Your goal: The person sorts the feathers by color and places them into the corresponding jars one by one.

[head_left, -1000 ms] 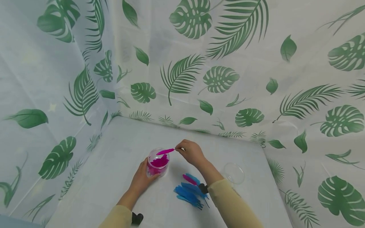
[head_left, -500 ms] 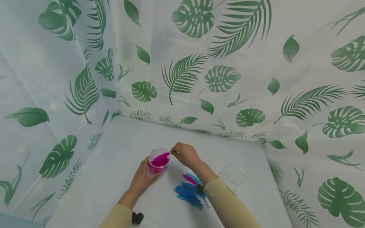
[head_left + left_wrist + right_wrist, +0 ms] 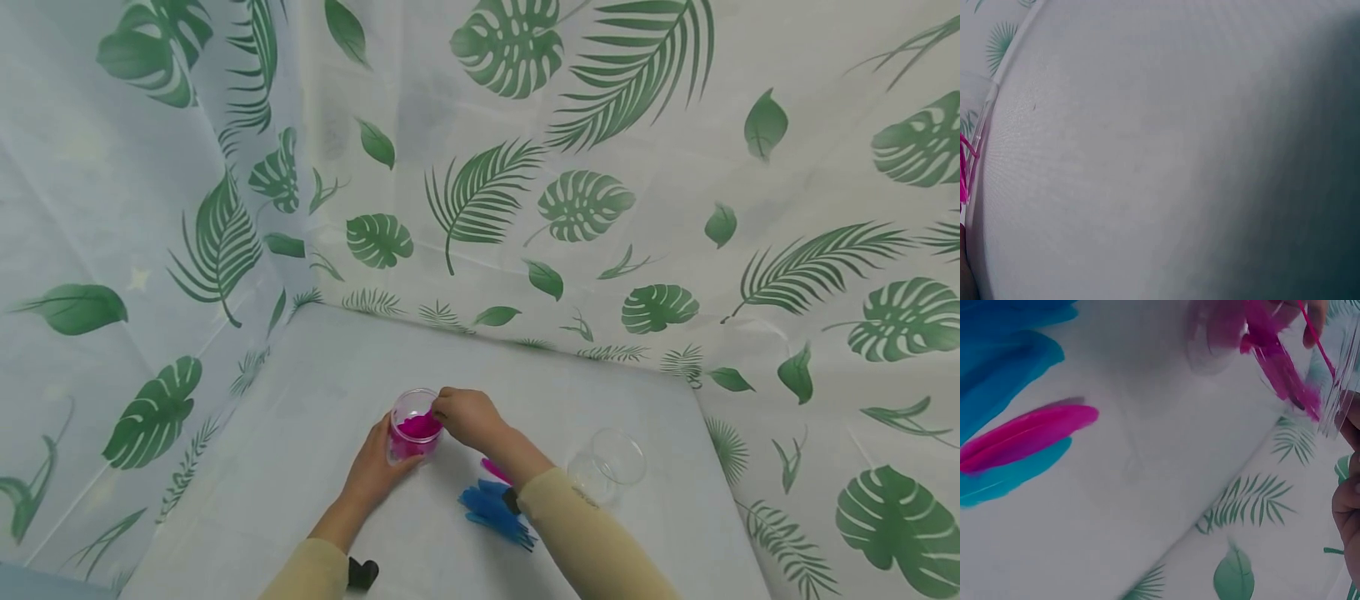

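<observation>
My left hand (image 3: 378, 462) grips a clear jar (image 3: 395, 410) from its left side, the thumb across the near wall. Magenta feathers (image 3: 417, 427) lie inside the jar and show through its wall in the right wrist view. At the jar's right rim is my right hand (image 3: 472, 417), its fingertips pinching a magenta feather whose blade is inside the jar; the fingers mostly cover it in the head view. Blue feathers (image 3: 491, 508) lie on the table below my right forearm. Another magenta feather (image 3: 1035, 434) rests among them, partly hidden by the sleeve in the head view.
A clear round lid-like piece (image 3: 626, 457) lies right of my right forearm on the white tabletop (image 3: 337, 358). Leaf-printed curtains (image 3: 480, 200) rise behind the table and at both sides. The left wrist view shows mostly tabletop, with the jar at its left edge.
My right hand has moved left and down to the jar's rim, lowering the magenta feather into the jar. The left hand keeps its grip. The right sleeve now covers more of the loose feathers.
</observation>
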`<state>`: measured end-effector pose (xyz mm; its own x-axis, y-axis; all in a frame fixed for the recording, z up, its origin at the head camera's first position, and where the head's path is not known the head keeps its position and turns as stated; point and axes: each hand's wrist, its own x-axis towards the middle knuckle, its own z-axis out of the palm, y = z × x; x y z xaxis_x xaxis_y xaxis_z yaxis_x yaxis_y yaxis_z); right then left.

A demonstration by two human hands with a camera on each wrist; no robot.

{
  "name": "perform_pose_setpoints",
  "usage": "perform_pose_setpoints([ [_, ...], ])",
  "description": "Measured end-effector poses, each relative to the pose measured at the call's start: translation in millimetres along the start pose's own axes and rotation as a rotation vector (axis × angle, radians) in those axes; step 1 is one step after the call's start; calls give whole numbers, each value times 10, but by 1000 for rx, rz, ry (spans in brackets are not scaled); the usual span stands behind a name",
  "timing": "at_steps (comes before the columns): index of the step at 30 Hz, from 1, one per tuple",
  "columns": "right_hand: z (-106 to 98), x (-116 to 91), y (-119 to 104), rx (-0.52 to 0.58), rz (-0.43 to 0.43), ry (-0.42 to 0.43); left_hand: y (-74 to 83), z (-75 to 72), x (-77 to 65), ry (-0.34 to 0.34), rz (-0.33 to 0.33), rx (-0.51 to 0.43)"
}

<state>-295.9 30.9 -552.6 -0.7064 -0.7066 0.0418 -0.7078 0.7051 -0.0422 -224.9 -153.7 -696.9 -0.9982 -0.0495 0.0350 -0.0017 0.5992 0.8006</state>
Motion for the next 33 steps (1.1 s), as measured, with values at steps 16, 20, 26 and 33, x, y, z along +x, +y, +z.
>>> perform_pose_setpoints([
  [16,-130,48,-104,-33,91,-115,41,11,-1,0,5,19],
  [20,-236,-99,86,43,155,-18,34,6,-6,4,3,12],
  [26,-284,-535,510,156,349,83,-7,6,-7,-6,0,6],
  [33,186,-1178,691,280,536,-15,-18,10,6,-15,-3,6],
])
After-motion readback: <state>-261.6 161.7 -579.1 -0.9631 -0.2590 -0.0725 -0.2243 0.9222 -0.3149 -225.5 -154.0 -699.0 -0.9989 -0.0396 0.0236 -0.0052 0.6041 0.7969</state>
